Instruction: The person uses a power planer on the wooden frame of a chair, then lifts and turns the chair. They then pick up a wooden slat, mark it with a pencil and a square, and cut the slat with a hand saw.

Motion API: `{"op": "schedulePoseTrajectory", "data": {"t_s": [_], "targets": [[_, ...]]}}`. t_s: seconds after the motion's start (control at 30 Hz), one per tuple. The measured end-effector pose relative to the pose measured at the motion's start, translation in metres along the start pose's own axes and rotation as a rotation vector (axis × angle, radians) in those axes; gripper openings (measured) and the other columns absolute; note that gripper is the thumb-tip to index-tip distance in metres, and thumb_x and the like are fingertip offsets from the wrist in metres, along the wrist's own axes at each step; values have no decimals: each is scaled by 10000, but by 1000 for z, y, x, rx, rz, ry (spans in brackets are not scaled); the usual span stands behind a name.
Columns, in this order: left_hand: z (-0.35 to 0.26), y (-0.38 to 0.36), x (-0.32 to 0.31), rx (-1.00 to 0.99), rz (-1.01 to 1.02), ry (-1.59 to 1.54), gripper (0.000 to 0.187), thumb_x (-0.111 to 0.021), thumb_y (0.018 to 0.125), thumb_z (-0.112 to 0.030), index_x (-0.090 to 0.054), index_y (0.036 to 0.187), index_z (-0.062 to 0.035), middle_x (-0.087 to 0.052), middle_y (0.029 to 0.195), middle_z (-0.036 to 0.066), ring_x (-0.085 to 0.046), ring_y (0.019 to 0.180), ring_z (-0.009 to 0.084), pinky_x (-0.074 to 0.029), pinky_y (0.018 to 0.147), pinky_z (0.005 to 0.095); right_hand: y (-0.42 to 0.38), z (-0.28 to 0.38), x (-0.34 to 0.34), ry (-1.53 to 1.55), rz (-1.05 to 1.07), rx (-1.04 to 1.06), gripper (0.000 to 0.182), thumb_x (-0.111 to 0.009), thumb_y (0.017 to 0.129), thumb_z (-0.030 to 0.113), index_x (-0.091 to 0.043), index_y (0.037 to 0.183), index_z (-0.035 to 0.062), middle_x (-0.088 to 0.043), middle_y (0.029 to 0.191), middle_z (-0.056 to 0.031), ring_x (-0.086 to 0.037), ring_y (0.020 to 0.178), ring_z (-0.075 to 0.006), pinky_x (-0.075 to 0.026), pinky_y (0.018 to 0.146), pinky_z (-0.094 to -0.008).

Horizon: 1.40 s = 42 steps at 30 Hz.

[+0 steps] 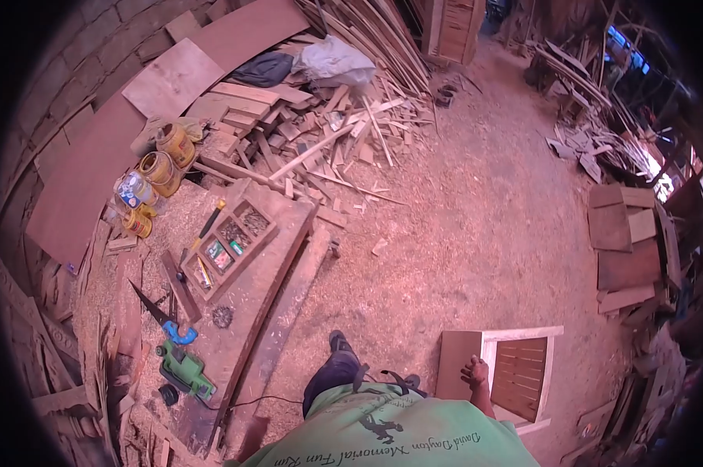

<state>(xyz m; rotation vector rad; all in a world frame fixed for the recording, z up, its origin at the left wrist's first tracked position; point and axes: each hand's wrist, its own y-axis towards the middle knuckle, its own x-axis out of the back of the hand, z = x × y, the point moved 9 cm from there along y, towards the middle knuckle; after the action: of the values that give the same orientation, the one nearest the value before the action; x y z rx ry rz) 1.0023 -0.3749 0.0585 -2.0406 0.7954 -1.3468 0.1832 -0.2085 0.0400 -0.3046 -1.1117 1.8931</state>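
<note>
— Head view first. What is held?

— A wooden cabinet frame (515, 373) is held at its left edge by the right hand (476, 373). The fingers are closed on the wood there.

— Where is the frame?

— It is stood on the sawdust floor (460, 233), just beside the person's right side. Its long side is turned up and down in the picture. Slats are seen inside it, and a flat board is seen on its left part.

— And the left hand?

— It is not seen. So only the right hand is at the frame.

— What else is seen?

— A workbench (258, 288) is seen well apart, to the left. A tray of small parts (231, 241), a saw (161, 315) and a green power tool (184, 373) are laid on it. Tins (161, 167) are stood by the wall, next to a scrap wood pile (320, 132).
</note>
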Motion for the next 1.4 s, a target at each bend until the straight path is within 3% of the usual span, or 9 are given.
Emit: {"op": "schedulePoseTrajectory", "data": {"t_s": [0.13,0.33,0.47,0.6,0.77,0.87,1.07,1.2,1.4], "targets": [[-32,-10,-38,29,49,-344,310,-583,1019,-316,-737,988,-49,-687,845,113,-656,793,271,-519,735,456,-12,50,-86,-77,27,50,379,-592,1068,413,-587,1309,121,-627,955,-59,-645,764,-214,-560,709,-474],[-61,5,35,38,-304,-753,356,-624,1030,-367,-728,1097,-33,-654,865,62,-610,797,200,-502,741,402,-22,41,-248,-486,338,-53,608,-572,1061,490,-468,1519,105,-662,1192,-183,-696,1029,-366,-589,845,-572],[-52,-29,82,283,-556,-1003,365,-643,1037,-348,-731,1145,-11,-620,870,51,-581,809,163,-490,739,362,-46,48,-373,-818,1232,321,552,-546,1047,568,-627,1367,125,-683,1073,-85,-692,897,-302,-597,816,-529],[-6,-52,35,499,-523,-1019,361,-635,1045,-352,-736,1120,-14,-615,851,53,-566,788,148,-483,712,354,-39,108,-445,-1062,819,-99,430,-595,1014,522,-696,1180,139,-614,905,-13,-667,794,-217,-592,708,-460],[-24,-71,-38,589,-168,-876,371,-647,1045,-333,-719,1186,2,-685,949,96,-620,863,181,-520,768,368,2,250,-596,-721,619,334,415,-634,1025,432,-667,1224,70,-695,1048,-97,-690,847,-242,-592,706,-422],[-72,-57,-39,649,-182,-943,371,-649,1045,-330,-717,1193,3,-689,961,101,-623,872,184,-522,776,368,-19,317,-698,-485,614,348,473,-628,1045,433,-615,1318,47,-727,1112,-135,-710,968,-274,-599,771,-467],[-181,1,24,798,-306,-1100,373,-652,1044,-324,-711,1209,5,-697,984,110,-631,890,191,-525,791,369,2,396,-908,-139,640,559,398,-689,1027,278,-665,1308,-2,-740,977,-122,-706,790,-195,-592,688,-343],[-235,24,62,855,-353,-1157,374,-655,1044,-320,-708,1219,6,-702,999,117,-636,902,195,-528,802,370,45,408,-1008,-534,301,786,547,-765,954,250,-620,1386,-51,-753,1031,-166,-714,835,-184,-576,739,-353],[-278,26,77,931,-393,-1199,377,-658,1043,-314,-703,1234,8,-709,1023,126,-643,920,202,-531,817,370,54,386,-1064,-866,248,714,409,-737,949,210,-653,1260,-41,-761,1026,-161,-740,1004,-249,-561,878,-380]]}}
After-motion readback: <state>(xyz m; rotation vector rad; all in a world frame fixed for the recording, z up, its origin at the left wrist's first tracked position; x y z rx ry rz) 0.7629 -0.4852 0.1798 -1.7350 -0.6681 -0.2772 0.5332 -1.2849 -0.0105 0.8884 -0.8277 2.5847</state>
